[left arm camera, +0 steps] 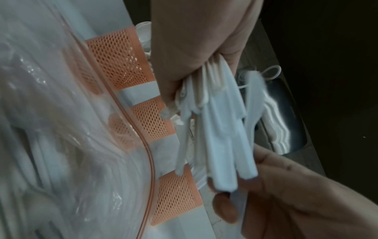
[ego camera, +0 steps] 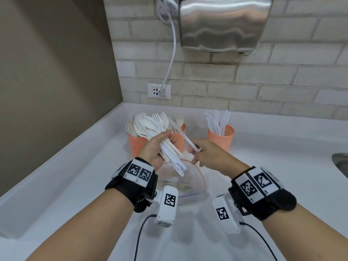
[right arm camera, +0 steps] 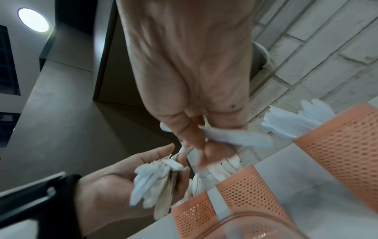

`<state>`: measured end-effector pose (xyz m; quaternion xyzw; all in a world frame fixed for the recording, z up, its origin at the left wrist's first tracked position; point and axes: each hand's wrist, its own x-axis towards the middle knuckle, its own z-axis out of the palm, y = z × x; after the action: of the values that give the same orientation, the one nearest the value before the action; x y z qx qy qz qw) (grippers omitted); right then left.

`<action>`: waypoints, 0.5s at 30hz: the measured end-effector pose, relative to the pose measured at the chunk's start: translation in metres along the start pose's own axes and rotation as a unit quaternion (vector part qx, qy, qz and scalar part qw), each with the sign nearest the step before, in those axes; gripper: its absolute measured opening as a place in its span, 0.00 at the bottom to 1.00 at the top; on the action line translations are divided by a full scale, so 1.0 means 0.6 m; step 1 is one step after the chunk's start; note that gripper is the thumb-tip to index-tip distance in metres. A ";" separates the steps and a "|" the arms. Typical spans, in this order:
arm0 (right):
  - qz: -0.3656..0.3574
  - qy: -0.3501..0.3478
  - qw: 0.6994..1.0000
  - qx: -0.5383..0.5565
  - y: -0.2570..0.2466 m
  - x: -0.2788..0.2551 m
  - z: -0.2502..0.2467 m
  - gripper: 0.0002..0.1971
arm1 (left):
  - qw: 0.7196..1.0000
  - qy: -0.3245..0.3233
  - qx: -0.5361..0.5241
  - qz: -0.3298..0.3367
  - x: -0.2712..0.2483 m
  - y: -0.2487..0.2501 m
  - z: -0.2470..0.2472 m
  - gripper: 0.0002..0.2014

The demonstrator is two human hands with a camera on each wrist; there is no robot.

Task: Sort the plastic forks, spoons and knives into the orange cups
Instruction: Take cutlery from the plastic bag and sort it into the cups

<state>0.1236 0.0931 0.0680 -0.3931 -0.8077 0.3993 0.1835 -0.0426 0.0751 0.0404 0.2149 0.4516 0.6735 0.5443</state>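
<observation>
Three cups (ego camera: 220,137) stand at the back of the white counter (ego camera: 282,157), and the right hand (ego camera: 208,156) pinches one utensil (ego camera: 183,135) by its handle, long axis slanting up-left toward the middle cup, while the left hand (ego camera: 154,147) grips the bundle (ego camera: 169,147).

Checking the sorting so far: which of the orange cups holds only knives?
The right-hand orange cup, standing apart from the other two; white knives stick out of it, while the others hold forks and spoons.
</observation>
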 end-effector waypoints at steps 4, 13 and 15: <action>-0.088 0.007 0.995 0.042 -0.013 -0.009 0.020 0.03 | 1.000 0.008 -0.012 -0.012 0.004 -0.002 0.001 0.04; -0.145 0.006 0.986 -0.084 -0.006 0.004 0.026 0.16 | 0.999 -0.014 -0.011 -0.031 -0.007 -0.004 0.011 0.07; -0.124 -0.021 0.991 -0.050 0.000 0.003 0.017 0.10 | 0.999 0.013 -0.012 -0.038 -0.005 -0.004 0.008 0.05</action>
<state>0.1161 0.0895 0.0618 -0.2901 -0.8727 0.3408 0.1953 -0.0367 0.0741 0.0414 0.1824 0.4587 0.6607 0.5656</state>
